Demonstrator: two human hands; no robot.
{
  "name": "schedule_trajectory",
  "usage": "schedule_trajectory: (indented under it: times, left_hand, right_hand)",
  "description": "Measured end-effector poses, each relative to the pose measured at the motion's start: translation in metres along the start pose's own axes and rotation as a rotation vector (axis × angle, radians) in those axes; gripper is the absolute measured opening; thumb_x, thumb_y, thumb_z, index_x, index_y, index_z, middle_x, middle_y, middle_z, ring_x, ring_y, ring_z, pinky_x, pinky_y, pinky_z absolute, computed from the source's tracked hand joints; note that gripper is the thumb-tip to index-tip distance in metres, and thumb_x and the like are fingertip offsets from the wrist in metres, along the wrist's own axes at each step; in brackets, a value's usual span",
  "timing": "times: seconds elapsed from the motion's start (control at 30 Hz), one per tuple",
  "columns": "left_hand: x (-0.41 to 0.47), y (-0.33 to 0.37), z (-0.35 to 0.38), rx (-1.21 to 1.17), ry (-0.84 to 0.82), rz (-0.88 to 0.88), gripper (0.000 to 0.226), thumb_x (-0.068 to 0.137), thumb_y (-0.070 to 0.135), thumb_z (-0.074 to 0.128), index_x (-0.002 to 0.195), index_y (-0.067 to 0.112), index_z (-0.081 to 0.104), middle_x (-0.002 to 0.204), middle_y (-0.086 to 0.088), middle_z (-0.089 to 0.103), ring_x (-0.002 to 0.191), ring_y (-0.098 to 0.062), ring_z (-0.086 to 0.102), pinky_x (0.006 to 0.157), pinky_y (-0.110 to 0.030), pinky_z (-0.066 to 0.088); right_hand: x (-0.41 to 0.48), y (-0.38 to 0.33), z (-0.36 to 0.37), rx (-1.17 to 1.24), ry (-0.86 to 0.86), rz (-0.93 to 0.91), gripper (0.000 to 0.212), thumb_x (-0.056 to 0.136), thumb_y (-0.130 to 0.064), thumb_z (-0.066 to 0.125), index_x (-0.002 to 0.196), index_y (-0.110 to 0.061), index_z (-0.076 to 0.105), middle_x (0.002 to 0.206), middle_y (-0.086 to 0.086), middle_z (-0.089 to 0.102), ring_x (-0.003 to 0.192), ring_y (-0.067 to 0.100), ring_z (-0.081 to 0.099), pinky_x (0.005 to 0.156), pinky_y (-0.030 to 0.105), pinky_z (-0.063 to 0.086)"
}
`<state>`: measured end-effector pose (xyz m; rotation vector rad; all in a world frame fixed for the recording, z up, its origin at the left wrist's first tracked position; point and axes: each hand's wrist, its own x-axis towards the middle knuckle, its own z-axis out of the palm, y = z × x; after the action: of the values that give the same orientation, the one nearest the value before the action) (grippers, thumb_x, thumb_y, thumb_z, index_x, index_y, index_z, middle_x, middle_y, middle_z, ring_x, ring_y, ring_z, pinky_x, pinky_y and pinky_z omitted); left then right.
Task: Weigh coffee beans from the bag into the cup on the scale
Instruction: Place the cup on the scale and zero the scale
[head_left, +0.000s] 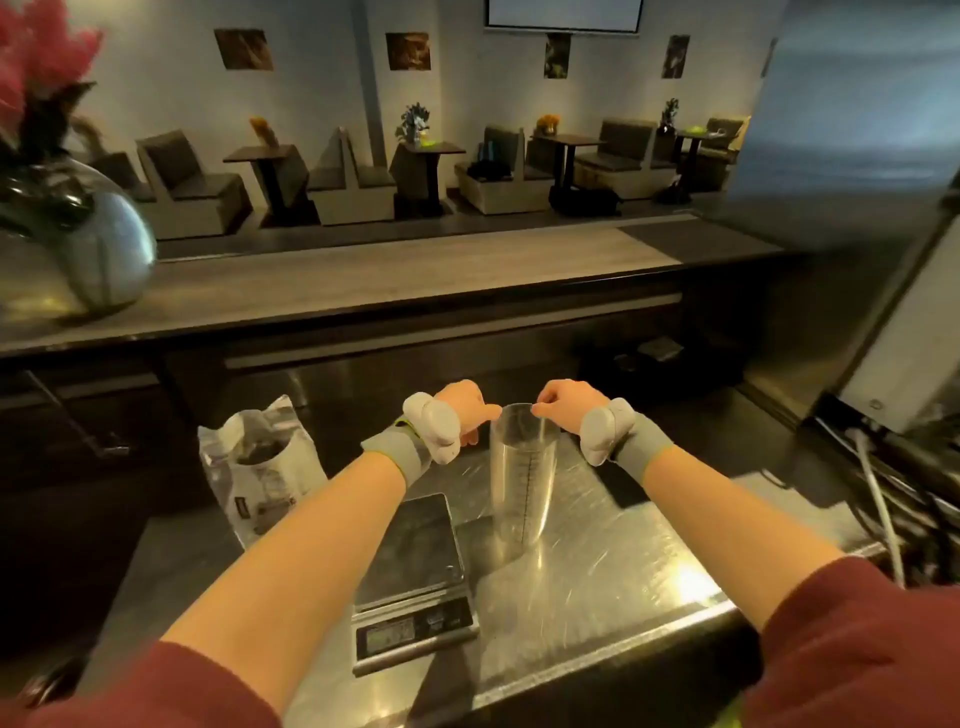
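A tall clear measuring cup (522, 478) with a printed scale stands upright on the steel counter (623, 545), just right of the digital scale (410, 566), not on its platform. My left hand (465, 408) pinches the cup's rim on the left side, and my right hand (563, 400) pinches the rim on the right. Both wrists wear grey bands with white pods. The coffee bean bag (260, 462), silver-white and open at the top, stands to the left of the scale, beyond my left forearm.
A raised bar counter (363, 280) runs across behind the work surface, with a round metallic vase (88, 249) of pink flowers at its left. A large steel appliance (883, 312) and cables (878, 499) crowd the right edge. Booths and tables fill the room beyond.
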<state>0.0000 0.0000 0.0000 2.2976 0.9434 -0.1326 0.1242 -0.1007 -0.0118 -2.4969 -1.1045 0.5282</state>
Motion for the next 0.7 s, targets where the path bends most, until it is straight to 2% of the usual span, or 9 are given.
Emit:
schedule_trajectory:
  times: [0.07, 0.2, 0.37, 0.53, 0.63, 0.7]
  left_hand:
    - [0.001, 0.0, 0.012, 0.02, -0.002, -0.011, 0.026, 0.094, 0.027, 0.047, 0.08, 0.006, 0.054, 0.061, -0.003, 0.053, 0.051, -0.014, 0.048, 0.06, -0.027, 0.043]
    - [0.004, 0.001, 0.032, -0.024, 0.023, -0.055, 0.032, 0.094, 0.015, 0.042, 0.063, 0.01, 0.048, 0.059, -0.004, 0.053, 0.05, -0.016, 0.049, 0.074, -0.035, 0.049]
    - [0.003, 0.001, 0.029, -0.022, 0.117, -0.068, 0.034, 0.094, 0.008, 0.039, 0.061, 0.011, 0.045, 0.057, -0.005, 0.05, 0.049, -0.016, 0.048, 0.056, -0.025, 0.044]
    - [-0.005, -0.014, 0.001, 0.002, 0.178, -0.066, 0.034, 0.094, 0.011, 0.039, 0.061, 0.011, 0.047, 0.057, -0.005, 0.05, 0.051, -0.018, 0.049, 0.059, -0.027, 0.043]
    - [-0.012, -0.032, -0.017, 0.007, 0.214, -0.076, 0.032, 0.093, 0.011, 0.039, 0.062, 0.011, 0.048, 0.057, -0.005, 0.052, 0.051, -0.017, 0.05, 0.068, -0.03, 0.047]
    - [-0.02, -0.048, -0.027, 0.026, 0.233, -0.096, 0.031, 0.092, 0.011, 0.039, 0.064, 0.01, 0.05, 0.057, -0.005, 0.052, 0.053, -0.019, 0.051, 0.068, -0.03, 0.046]
  right_hand:
    - [-0.003, 0.007, 0.004, -0.019, -0.051, 0.025, 0.03, 0.094, -0.028, 0.051, 0.116, -0.011, 0.062, 0.107, 0.009, 0.065, 0.094, 0.024, 0.062, 0.09, 0.037, 0.051]
    - [-0.005, 0.015, 0.015, 0.096, -0.059, 0.055, 0.029, 0.095, -0.02, 0.047, 0.112, -0.002, 0.063, 0.093, 0.013, 0.063, 0.092, 0.03, 0.064, 0.092, 0.041, 0.053]
    - [-0.006, 0.009, 0.016, 0.152, -0.003, 0.058, 0.024, 0.094, -0.019, 0.049, 0.096, -0.001, 0.066, 0.084, 0.014, 0.063, 0.078, 0.027, 0.062, 0.085, 0.039, 0.055]
    - [-0.008, -0.018, 0.017, 0.193, 0.044, 0.016, 0.02, 0.092, -0.017, 0.05, 0.085, -0.005, 0.064, 0.075, 0.012, 0.065, 0.067, 0.024, 0.064, 0.076, 0.036, 0.058]
    - [-0.011, -0.042, 0.023, 0.205, 0.055, -0.005, 0.02, 0.092, -0.016, 0.05, 0.084, -0.004, 0.065, 0.075, 0.012, 0.067, 0.068, 0.024, 0.066, 0.077, 0.037, 0.06]
    - [-0.015, -0.061, 0.031, 0.208, 0.043, -0.012, 0.021, 0.091, -0.017, 0.051, 0.084, -0.004, 0.066, 0.076, 0.012, 0.068, 0.071, 0.025, 0.067, 0.079, 0.038, 0.06]
